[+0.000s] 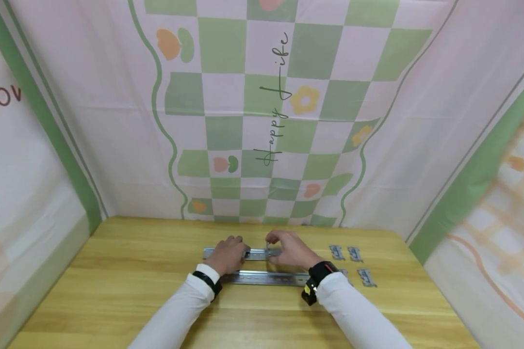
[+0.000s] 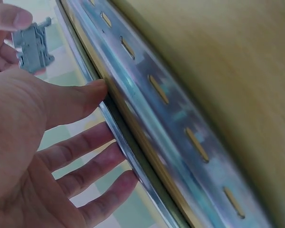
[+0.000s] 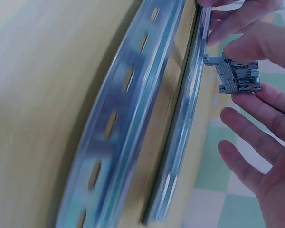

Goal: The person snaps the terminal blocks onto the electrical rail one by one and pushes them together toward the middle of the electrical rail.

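Note:
Two slotted metal DIN rails lie one behind the other on the wooden table. My left hand (image 1: 228,255) grips the far rail (image 1: 257,254), thumb on its near edge and fingers along its far edge in the left wrist view. My right hand (image 1: 293,250) pinches a small grey terminal block (image 3: 238,75) between thumb and fingers, right beside the far rail. Whether the block touches the rail I cannot tell. The near rail (image 1: 270,277) lies closer to me, touched by neither hand; my right wrist covers its right end in the head view.
To the right of my right hand are several more grey terminal blocks (image 1: 354,254), one partly hidden by my wrist. A patterned cloth (image 1: 266,121) hangs behind the back edge of the wooden table (image 1: 126,291), with more cloth at both sides.

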The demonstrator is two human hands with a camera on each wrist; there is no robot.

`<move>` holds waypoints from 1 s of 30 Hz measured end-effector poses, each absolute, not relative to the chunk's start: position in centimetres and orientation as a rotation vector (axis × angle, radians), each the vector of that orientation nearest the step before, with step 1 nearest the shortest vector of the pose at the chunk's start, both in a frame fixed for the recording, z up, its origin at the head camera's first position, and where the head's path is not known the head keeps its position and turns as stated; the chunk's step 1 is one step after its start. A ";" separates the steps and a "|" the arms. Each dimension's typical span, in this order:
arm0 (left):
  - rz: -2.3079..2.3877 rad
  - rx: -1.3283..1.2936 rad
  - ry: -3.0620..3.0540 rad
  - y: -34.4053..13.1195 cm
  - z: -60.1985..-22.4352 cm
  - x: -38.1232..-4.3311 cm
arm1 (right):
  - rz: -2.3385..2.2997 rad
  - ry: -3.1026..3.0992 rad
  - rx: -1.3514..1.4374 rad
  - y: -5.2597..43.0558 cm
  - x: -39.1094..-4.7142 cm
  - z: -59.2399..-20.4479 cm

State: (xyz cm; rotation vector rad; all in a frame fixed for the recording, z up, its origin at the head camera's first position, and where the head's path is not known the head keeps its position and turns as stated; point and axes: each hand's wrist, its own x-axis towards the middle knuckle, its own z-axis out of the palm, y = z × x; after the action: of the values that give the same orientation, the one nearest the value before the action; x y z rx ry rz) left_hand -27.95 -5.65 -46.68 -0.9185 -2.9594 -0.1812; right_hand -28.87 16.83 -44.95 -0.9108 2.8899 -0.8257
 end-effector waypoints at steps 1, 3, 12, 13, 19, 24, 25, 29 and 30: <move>-0.183 -0.919 -2.961 -5.7 -46.7 -28.0 | -0.847 2.879 -0.904 16.6 -28.9 -45.0; -0.194 -0.919 -2.965 -5.6 -46.6 -28.0 | -0.868 2.862 -0.894 16.1 -29.2 -45.3; -0.186 -0.912 -2.962 -5.6 -46.7 -28.1 | -0.928 2.787 -0.873 14.5 -29.7 -45.8; -0.186 -0.909 -2.954 -5.6 -46.7 -28.1 | -0.938 2.779 -0.870 14.4 -29.7 -45.8; -0.209 -0.905 -2.915 -5.7 -46.9 -28.0 | -0.957 2.760 -0.843 13.9 -29.9 -45.8; -0.221 -0.899 -2.907 -5.7 -46.9 -27.9 | -0.926 2.747 -0.788 13.9 -30.0 -45.7; -0.223 -0.897 -2.908 -5.7 -46.9 -27.9 | -0.916 2.744 -0.783 13.8 -30.0 -45.7; -0.212 -0.890 -2.914 -5.6 -47.1 -28.0 | -0.885 2.736 -0.771 13.7 -30.0 -45.5; -0.208 -0.888 -2.915 -5.5 -47.1 -28.0 | -0.878 2.734 -0.771 13.7 -30.0 -45.4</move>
State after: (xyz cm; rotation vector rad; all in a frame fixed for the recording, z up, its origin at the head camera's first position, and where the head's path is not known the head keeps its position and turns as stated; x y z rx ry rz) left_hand -28.04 -5.53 -47.15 -0.8882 -2.9146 -0.2084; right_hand -30.04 13.71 -45.44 -0.7711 2.7336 -0.8779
